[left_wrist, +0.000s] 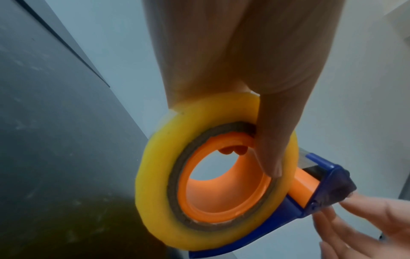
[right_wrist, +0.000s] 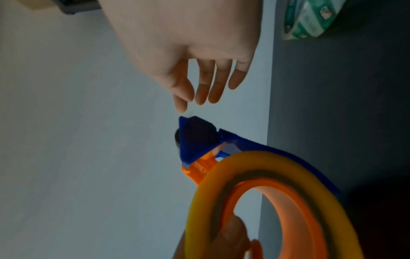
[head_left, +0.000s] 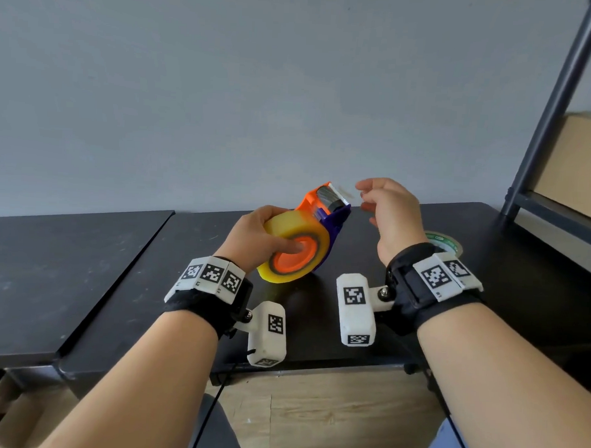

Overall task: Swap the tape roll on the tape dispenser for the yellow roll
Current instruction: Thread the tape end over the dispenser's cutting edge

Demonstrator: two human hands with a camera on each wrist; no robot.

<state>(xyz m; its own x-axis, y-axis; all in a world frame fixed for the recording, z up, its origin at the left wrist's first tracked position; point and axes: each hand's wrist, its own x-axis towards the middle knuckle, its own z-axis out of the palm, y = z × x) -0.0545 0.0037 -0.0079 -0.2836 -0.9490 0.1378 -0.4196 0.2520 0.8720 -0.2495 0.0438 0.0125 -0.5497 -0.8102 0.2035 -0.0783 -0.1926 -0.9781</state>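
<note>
Both forearms reach in from the near edge, each wrist strapped with a black band carrying white marker blocks. Left hand grips the yellow roll, thumb laid across its face and fingers curled round the rim. That roll sits on the orange hub of the tape dispenser, held tilted above the black worktop, its blue cutter end pointing far and right. Right hand hovers just beside the cutter end, fingers loosely extended and close together, holding nothing; whether they touch it, I cannot tell. On the worktop to the right, behind that wrist, lies a green-printed tape roll.
</note>
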